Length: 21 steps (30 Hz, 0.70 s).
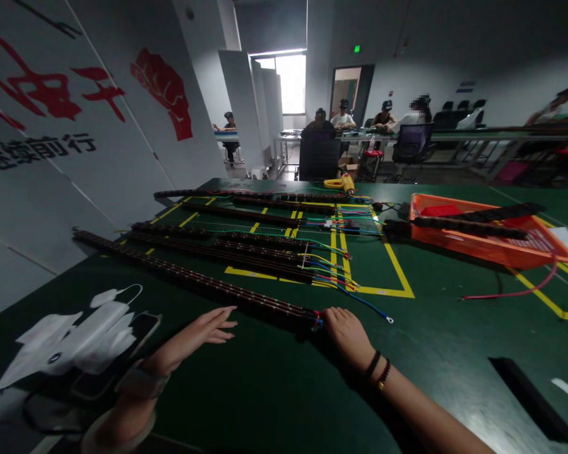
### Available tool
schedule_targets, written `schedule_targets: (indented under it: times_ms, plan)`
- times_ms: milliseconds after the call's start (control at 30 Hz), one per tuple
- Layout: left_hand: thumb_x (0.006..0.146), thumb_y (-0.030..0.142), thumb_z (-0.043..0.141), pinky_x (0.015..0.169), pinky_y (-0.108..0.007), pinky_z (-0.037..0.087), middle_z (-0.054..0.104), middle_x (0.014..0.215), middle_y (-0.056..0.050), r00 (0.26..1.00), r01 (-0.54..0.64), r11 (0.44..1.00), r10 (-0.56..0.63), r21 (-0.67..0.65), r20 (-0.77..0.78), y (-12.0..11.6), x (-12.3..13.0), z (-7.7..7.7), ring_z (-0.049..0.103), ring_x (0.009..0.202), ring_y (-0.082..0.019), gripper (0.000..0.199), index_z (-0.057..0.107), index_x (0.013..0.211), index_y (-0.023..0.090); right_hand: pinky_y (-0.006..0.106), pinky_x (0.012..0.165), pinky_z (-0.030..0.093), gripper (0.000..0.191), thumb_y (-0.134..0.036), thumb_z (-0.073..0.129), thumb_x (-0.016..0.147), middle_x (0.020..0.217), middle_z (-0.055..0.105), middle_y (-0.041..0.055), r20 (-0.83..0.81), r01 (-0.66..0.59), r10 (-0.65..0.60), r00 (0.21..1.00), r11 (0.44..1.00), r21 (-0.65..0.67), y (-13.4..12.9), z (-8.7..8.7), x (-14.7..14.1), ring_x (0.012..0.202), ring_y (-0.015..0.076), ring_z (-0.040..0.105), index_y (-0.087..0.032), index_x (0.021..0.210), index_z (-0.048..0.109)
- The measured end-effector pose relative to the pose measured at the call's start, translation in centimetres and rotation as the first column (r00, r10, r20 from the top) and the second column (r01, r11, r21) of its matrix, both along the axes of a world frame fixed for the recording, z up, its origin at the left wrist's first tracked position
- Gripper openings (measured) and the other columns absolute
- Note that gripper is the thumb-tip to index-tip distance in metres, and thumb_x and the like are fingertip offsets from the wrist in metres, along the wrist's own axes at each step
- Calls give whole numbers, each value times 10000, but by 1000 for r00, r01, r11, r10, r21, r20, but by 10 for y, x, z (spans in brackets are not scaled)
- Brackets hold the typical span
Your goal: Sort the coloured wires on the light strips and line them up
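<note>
A long, dark, sleeved cable bundle (208,282) lies slantwise across the green table, its near end showing red and blue wire. At that end my right hand (345,331) is closed round the wire ends, which its fingers mostly hide. My left hand (203,334) hovers just in front of the bundle with its fingers stretched out, holding nothing. Behind it lie more dark bundles (246,257) with green, yellow, red and blue wires fanning out to the right. One blue wire (372,306) ends in a ring terminal.
An orange basket (492,252) with dark sleeved pieces stands at the right. A yellow heat gun (343,183) lies at the back. White tissue packs (76,340) and a phone (144,331) are at the left. A black strip (532,397) lies front right. Other people sit at far tables.
</note>
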<state>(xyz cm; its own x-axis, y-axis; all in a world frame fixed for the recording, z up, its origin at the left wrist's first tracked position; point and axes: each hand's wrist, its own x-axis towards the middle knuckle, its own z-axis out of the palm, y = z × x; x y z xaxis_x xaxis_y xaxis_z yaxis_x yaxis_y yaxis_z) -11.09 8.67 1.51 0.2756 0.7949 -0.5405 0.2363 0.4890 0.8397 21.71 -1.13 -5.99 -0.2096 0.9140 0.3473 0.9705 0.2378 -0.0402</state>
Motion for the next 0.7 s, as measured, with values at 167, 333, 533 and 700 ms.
schedule_targets:
  times_ms: [167, 333, 533, 700]
  plan:
    - [770, 498, 556, 614, -248, 522, 697, 898, -141, 953, 303, 946, -300, 115, -44, -15, 45, 9, 673, 735, -211, 374, 659, 853, 148, 298, 760, 329, 69, -203, 546, 859, 865, 592, 26, -163, -15, -2, 987, 994, -109, -6, -1, -1, 792, 169, 514, -175, 921, 551]
    - [803, 596, 420, 639, -232, 495, 703, 893, -140, 776, 618, 786, -613, 17, 147, -53, 106, -5, 669, 720, -174, 529, 646, 842, 120, 346, 878, 303, 323, -447, 560, 843, 933, 601, 29, -379, -85, 12, 925, 981, -175, -11, 5, 16, 905, 179, 504, -218, 1070, 572]
    - [827, 576, 397, 577, -169, 465, 712, 841, -126, 576, 796, 605, -751, -14, 322, -77, 154, -19, 670, 676, -135, 539, 655, 774, 106, 352, 866, 310, 400, -541, 439, 884, 950, 617, 52, -471, -99, -56, 880, 949, -299, -10, -8, 36, 914, 189, 503, -230, 1047, 631]
    - [842, 532, 361, 527, -171, 483, 704, 720, -101, 447, 853, 519, -777, 50, 444, -84, 193, -11, 672, 632, -141, 529, 656, 707, 114, 348, 868, 297, 392, -550, 458, 873, 937, 624, 45, -452, -100, -43, 891, 953, -288, -6, -17, 37, 905, 178, 507, -235, 1011, 646]
